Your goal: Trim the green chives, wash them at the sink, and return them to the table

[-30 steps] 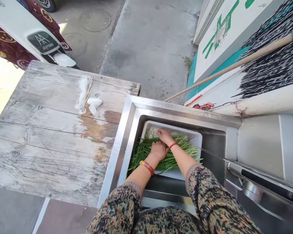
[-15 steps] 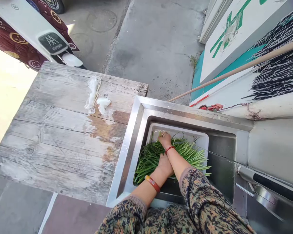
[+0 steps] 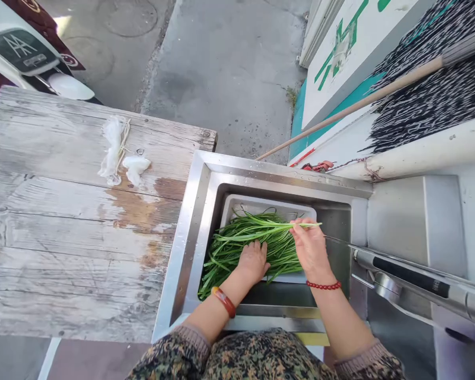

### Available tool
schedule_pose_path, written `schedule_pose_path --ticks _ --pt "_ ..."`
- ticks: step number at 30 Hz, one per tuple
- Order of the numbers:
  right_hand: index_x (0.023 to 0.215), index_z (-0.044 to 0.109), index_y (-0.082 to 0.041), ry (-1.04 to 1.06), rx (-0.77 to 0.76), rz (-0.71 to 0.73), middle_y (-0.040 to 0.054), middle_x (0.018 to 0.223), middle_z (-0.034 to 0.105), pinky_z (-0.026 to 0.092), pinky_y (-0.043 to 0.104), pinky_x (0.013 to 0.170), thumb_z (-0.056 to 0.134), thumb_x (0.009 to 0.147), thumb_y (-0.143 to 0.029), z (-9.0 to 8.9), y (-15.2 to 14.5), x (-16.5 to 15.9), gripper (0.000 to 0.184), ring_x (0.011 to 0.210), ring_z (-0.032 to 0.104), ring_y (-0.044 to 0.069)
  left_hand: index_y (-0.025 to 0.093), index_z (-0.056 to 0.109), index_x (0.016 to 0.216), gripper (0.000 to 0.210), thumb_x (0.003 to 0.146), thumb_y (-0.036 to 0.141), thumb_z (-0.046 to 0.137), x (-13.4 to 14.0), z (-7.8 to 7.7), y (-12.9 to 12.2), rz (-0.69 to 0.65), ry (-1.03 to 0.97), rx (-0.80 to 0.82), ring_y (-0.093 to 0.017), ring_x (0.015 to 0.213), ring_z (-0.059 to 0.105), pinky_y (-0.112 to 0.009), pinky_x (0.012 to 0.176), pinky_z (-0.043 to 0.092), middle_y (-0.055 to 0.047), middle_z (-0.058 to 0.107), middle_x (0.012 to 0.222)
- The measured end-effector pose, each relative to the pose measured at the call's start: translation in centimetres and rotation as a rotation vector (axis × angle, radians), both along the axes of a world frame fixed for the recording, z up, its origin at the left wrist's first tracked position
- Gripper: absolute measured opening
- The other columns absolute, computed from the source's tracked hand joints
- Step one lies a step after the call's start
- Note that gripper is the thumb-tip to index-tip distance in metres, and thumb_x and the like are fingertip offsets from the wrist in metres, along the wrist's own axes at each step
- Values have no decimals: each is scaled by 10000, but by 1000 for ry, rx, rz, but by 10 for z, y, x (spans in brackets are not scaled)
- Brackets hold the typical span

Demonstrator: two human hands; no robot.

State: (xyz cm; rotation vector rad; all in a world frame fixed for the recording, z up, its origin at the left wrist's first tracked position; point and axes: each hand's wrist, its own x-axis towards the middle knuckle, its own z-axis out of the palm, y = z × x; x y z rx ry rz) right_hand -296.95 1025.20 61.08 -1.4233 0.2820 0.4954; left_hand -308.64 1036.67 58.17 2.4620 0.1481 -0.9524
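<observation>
Long green garlic chives [image 3: 229, 248] lie heaped in a pale plastic tub [image 3: 257, 201], which sits inside a steel sink [image 3: 261, 168]. My left hand [image 3: 254, 261] rests on top of the heap, fingers stretched out over the leaves. Over the tub's right side, my right hand [image 3: 309, 248] is pinched around the pale stem ends of a small bunch of chives. The leaves of that bunch trail left across the pile.
A steel faucet [image 3: 407, 277] reaches in from the right. Left of the sink is a weathered wooden table [image 3: 63, 253] with crumpled white plastic [image 3: 113, 150] on it. A mop handle [image 3: 340, 108] slants behind the sink. A white scooter [image 3: 19, 47] stands at upper left.
My right hand has moved from the far left of the tub to its right side, now with a bunch of chives. My left hand has uncurled onto the heap. The view has shifted right.
</observation>
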Motion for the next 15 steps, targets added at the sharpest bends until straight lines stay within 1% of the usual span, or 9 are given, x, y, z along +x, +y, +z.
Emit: schedule_pose_path --ticks 2,4,6,8,10,11,13,14,15 --pt "721 591 -224 163 -94 -42 -15 736 645 580 326 691 879 548 -345 -33 -18 -1 358 734 653 165 98 433 1452 637 893 361 591 5 -4 10 21 13 -17 -370 1301 501 -482 1035 428 -251 484 1453" --pt "679 606 -222 287 -155 -52 3 700 665 586 345 647 890 511 -368 -61 -40 -7 361 693 660 185 122 429 1455 623 892 330 594 7 -5 18 27 21 -44 -358 1372 444 -476 1073 410 -229 419 1523" --pt "737 659 -217 340 -228 -19 33 753 711 576 333 609 873 547 -390 -72 -60 -16 335 694 673 193 117 428 1456 617 893 308 591 6 -3 25 27 3 -73 -349 1420 390 -461 1111 383 -216 357 1570" --pt "814 706 -203 328 -334 111 55 781 736 555 317 582 821 631 -425 -68 -71 -21 310 681 674 193 105 455 1436 572 907 294 564 6 1 28 53 -58 -82 -345 1410 404 -456 1130 367 -207 388 1555" --pt "851 733 -199 217 -428 298 60 770 746 558 337 634 727 742 -448 -59 -66 -19 272 690 681 205 111 496 1401 494 934 274 503 12 3 31 112 -148 -70 -332 1355 470 -456 1115 384 -192 483 1490" --pt "881 742 -207 107 -453 396 62 805 756 564 362 713 671 799 -435 -57 -56 -14 252 744 694 217 119 509 1387 463 947 257 466 18 1 32 145 -198 -64 -322 1330 494 -457 1104 394 -185 516 1460" --pt "1006 741 -241 -180 -479 587 60 1004 764 517 393 930 564 895 -350 -61 -25 3 236 957 695 226 130 510 1380 446 952 208 413 35 -9 34 188 -287 -63 -303 1314 507 -455 1099 400 -179 536 1436" --pt "1096 722 -258 -324 -503 698 57 1146 734 462 393 1024 525 923 -293 -67 -7 13 264 1091 656 219 127 499 1386 456 944 187 408 45 -17 37 196 -311 -61 -296 1322 499 -454 1106 393 -183 530 1439" --pt "1168 697 -257 -421 -540 809 56 1236 701 421 384 1073 503 934 -237 -75 10 24 304 1172 615 210 116 483 1398 473 934 177 418 54 -27 39 196 -311 -51 -296 1339 483 -454 1116 380 -193 515 1450"
